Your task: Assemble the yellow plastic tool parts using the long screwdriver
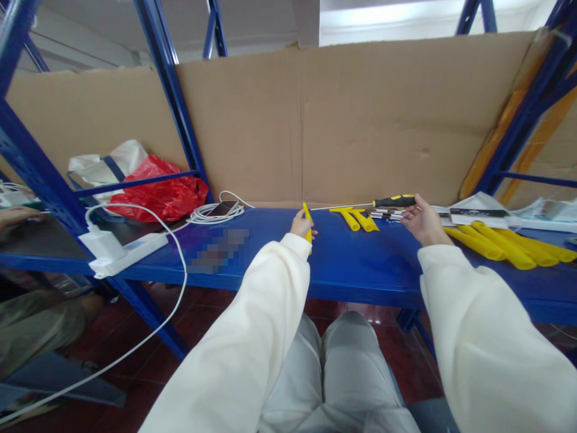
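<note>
1. Gripping a slim yellow piece [307, 211] in the left hand [301, 224], with fingers closed firmly around it, over the middle of the blue counter [360, 264]; tilted slightly, with one end toward the far side and the other toward the near edge.
2. Grasping a screwdriver [395, 201] in the right hand [422, 224], with fingers curled around the right end of the black-and-yellow handle.
3. Pointing the long thin shaft [345, 206] left, nearly level, with its tip right at the far end of the yellow piece; impossible to tell whether touching or inserted.
4. Between the two hands, on the far part of the counter: branched yellow tubes [349, 218] lying close together, and just right of them, near the right hand, a cluster of small slender items [385, 214], too small to identify.
5. To the right of the right hand, partly behind the sleeve: a row of larger yellow tubes [509, 243], side by side, slanting toward the near edge.
6. Farther left along the counter: a coiled white cable [216, 211], a red bag [164, 189], and a white power strip [135, 249] at the near edge.
7. Along the far side: a tall cardboard panel [383, 120].
</note>
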### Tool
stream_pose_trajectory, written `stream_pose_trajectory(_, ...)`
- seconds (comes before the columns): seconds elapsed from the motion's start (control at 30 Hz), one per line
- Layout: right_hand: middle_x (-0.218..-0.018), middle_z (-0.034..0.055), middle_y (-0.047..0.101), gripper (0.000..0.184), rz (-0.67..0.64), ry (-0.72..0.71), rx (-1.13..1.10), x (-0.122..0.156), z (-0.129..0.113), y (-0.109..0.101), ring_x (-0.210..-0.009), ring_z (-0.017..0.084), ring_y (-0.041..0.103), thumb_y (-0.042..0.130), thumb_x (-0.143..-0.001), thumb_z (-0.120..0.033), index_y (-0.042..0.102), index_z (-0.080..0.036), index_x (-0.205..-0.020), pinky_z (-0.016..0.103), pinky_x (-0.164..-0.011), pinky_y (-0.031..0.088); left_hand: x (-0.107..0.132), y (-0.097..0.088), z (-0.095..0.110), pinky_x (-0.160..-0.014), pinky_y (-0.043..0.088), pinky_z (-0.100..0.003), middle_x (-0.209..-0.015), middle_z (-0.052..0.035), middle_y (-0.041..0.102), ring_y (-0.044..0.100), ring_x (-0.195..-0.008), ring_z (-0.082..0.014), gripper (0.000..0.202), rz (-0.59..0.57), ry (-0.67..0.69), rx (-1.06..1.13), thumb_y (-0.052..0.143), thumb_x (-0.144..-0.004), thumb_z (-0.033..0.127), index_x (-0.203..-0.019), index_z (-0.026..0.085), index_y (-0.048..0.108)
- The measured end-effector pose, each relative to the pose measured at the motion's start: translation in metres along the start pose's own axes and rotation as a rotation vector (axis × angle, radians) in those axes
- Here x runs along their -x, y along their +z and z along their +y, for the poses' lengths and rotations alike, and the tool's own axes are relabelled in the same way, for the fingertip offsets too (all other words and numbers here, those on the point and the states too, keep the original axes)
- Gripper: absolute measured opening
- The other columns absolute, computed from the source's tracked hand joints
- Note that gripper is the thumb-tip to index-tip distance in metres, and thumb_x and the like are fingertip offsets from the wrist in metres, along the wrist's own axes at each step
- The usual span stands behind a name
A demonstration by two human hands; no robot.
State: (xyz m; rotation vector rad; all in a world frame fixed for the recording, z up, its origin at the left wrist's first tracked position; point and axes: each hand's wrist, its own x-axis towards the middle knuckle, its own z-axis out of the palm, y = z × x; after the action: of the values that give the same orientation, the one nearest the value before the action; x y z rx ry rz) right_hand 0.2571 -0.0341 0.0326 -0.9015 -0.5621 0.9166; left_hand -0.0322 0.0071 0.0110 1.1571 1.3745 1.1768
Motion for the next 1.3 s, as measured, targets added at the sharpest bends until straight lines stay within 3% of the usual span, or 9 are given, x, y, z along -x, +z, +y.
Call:
stream_pose_trajectory(0.1, -0.053, -0.0054, 0.046, 0.036, 0.037, 0.025, 0.000, 0.001, -0.001, 0.001, -0.042, 0.010, 0.044, 0.056, -0.107, -0.028, 0.046, -0.024, -0.073, 0.018, -0.039, 0.041, -0.002, 0.000, -0.001, -0.047, 0.047, -0.019, -0.115, -0.0069, 0.072, 0.062, -0.052, -0.0080, 0.079, 0.001, 0.002, 0.000, 0.067, -0.089, 0.005, -0.162, 0.032, 0.050)
stream_pose_trajectory(0.3, -0.049, -0.0115, 0.029, 0.051, 0.020, 0.011, -0.013, -0.006, 0.003, -0.003, -0.039, 0.009, 0.036, 0.078, -0.098, -0.045, 0.037, -0.025, -0.074, 0.017, -0.037, 0.035, -0.003, 0.000, -0.002, -0.045, 0.047, -0.018, -0.123, -0.0092, 0.071, 0.062, -0.052, -0.0070, 0.079, -0.006, 0.007, 0.003, 0.065, -0.089, 0.008, -0.163, 0.033, 0.049)
stream_pose_trajectory(0.43, -0.051, -0.0090, 0.037, 0.050, -0.020, 0.012, -0.067, -0.005, 0.000, -0.003, -0.043, 0.009, 0.041, 0.073, -0.101, -0.052, 0.040, -0.025, -0.074, 0.017, -0.040, 0.040, -0.002, 0.001, -0.001, -0.044, 0.046, -0.017, -0.123, -0.0090, 0.071, 0.061, -0.052, -0.0065, 0.080, -0.001, 0.008, -0.002, 0.063, -0.089, 0.004, -0.162, 0.032, 0.049)
stream_pose_trajectory(0.6, -0.056, -0.0050, 0.051, 0.040, -0.050, 0.003, -0.093, 0.003, -0.002, 0.002, -0.049, 0.009, 0.052, 0.061, -0.109, -0.039, 0.047, -0.024, -0.075, 0.016, -0.046, 0.048, 0.000, 0.000, -0.001, -0.044, 0.045, -0.017, -0.123, -0.0087, 0.072, 0.061, -0.052, -0.0066, 0.080, -0.002, 0.005, -0.011, 0.060, -0.089, 0.003, -0.163, 0.032, 0.048)
stream_pose_trajectory(0.77, -0.054, -0.0080, 0.046, 0.042, -0.049, -0.054, -0.029, 0.000, 0.002, 0.000, -0.043, 0.008, 0.043, 0.069, -0.105, -0.038, 0.045, -0.024, -0.074, 0.015, -0.041, 0.041, -0.001, 0.000, -0.001, -0.045, 0.047, -0.019, -0.120, -0.0086, 0.072, 0.061, -0.052, -0.0070, 0.080, 0.004, 0.008, 0.001, 0.061, -0.089, 0.001, -0.162, 0.031, 0.050)
stream_pose_trajectory(0.93, -0.055, -0.0065, 0.050, 0.039, -0.018, -0.023, -0.027, -0.011, 0.003, -0.007, -0.045, 0.009, 0.048, 0.073, -0.100, -0.038, 0.049, -0.023, -0.073, 0.018, -0.042, 0.045, -0.001, 0.001, -0.001, -0.045, 0.046, -0.018, -0.119, -0.0079, 0.072, 0.059, -0.050, -0.0059, 0.079, 0.001, 0.004, -0.010, 0.058, -0.090, 0.000, -0.163, 0.030, 0.049)
stream_pose_trajectory(1.17, -0.046, -0.0093, 0.036, 0.046, -0.122, -0.052, -0.066, -0.028, 0.009, -0.018, -0.039, 0.009, 0.039, 0.085, -0.090, -0.048, 0.049, -0.025, -0.073, 0.018, -0.036, 0.036, -0.001, 0.001, 0.000, -0.046, 0.048, -0.018, -0.111, -0.0063, 0.073, 0.061, -0.052, -0.0075, 0.080, 0.002, 0.008, -0.021, 0.058, -0.090, 0.001, -0.163, 0.029, 0.048)
stream_pose_trajectory(1.3, -0.047, -0.0108, 0.032, 0.049, -0.138, -0.065, -0.057, -0.029, 0.009, -0.018, -0.040, 0.008, 0.036, 0.087, -0.089, -0.053, 0.050, -0.025, -0.075, 0.018, -0.037, 0.037, -0.001, 0.001, 0.000, -0.045, 0.047, -0.018, -0.115, -0.0072, 0.073, 0.059, -0.050, -0.0061, 0.079, 0.000, 0.007, -0.016, 0.056, -0.090, -0.001, -0.163, 0.029, 0.049)
